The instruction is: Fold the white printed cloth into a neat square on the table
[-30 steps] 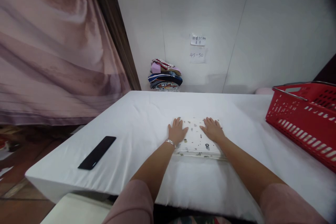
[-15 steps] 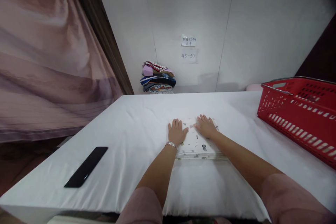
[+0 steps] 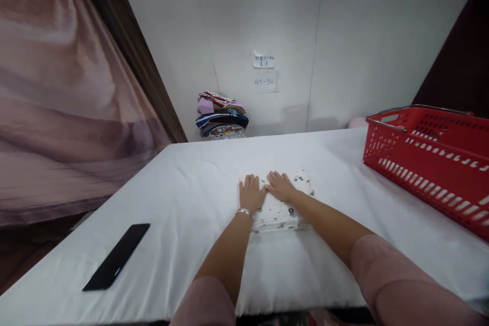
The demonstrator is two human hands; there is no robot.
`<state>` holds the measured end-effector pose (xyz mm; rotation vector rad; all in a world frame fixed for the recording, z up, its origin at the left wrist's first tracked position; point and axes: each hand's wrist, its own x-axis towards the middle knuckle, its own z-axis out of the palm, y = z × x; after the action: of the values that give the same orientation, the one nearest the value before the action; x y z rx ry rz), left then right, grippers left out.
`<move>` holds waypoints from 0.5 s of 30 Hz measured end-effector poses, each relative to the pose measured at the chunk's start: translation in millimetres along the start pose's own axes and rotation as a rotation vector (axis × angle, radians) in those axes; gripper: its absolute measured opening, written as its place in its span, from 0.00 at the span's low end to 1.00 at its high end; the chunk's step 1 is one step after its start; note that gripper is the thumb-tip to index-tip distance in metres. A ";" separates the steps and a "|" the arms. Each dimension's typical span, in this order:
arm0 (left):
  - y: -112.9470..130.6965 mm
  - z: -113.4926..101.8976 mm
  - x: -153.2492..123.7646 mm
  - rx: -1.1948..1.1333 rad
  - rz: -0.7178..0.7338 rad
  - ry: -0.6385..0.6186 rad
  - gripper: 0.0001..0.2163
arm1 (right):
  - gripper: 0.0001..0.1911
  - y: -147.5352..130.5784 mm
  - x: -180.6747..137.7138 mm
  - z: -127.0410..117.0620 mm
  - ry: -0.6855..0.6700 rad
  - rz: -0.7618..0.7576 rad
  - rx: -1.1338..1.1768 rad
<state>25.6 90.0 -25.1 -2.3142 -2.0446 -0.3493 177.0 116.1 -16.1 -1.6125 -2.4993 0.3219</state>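
Observation:
A white folded cloth (image 3: pixel 273 214) with a small dark print lies in layers on the white-covered table (image 3: pixel 191 188). My left hand (image 3: pixel 252 194) rests flat on its left part, fingers stretched away from me, a bracelet at the wrist. Close beside it, my right hand (image 3: pixel 280 186) lies palm down on the middle of the cloth with its fingers extended. The two hands nearly meet at the thumbs. Neither one grips anything. Part of the cloth is hidden under the hands and the right forearm.
A red plastic basket (image 3: pixel 428 158) with metal handles stands at the right. On the left lies a flat black object (image 3: pixel 117 256), like a phone. Several folded garments (image 3: pixel 221 116) are stacked by the wall. A pink curtain (image 3: pixel 76 102) hangs at the left.
My right hand has slid left over the cloth, closer to my left hand, uncovering the cloth's far right corner. The whole view has shifted slightly.

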 end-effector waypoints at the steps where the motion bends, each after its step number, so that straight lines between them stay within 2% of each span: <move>1: 0.0 -0.3 0.0 0.000 -0.001 -0.002 0.27 | 0.30 4.1 -1.1 -4.8 -0.005 0.011 -0.002; 5: -0.6 1.0 0.6 -0.010 0.000 -0.011 0.28 | 0.32 37.2 -17.9 -15.6 0.080 0.167 -0.117; 9: -1.1 3.0 1.3 -0.023 0.006 -0.021 0.28 | 0.32 66.8 -36.2 -9.3 0.040 0.240 -0.128; 15: -1.3 2.7 1.4 -0.032 0.000 -0.019 0.28 | 0.32 68.8 -37.4 -4.4 0.046 0.232 -0.137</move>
<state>24.8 92.0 -27.7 -2.3450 -2.0625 -0.3648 254.0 109.9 -30.0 -1.9452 -2.3490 0.1401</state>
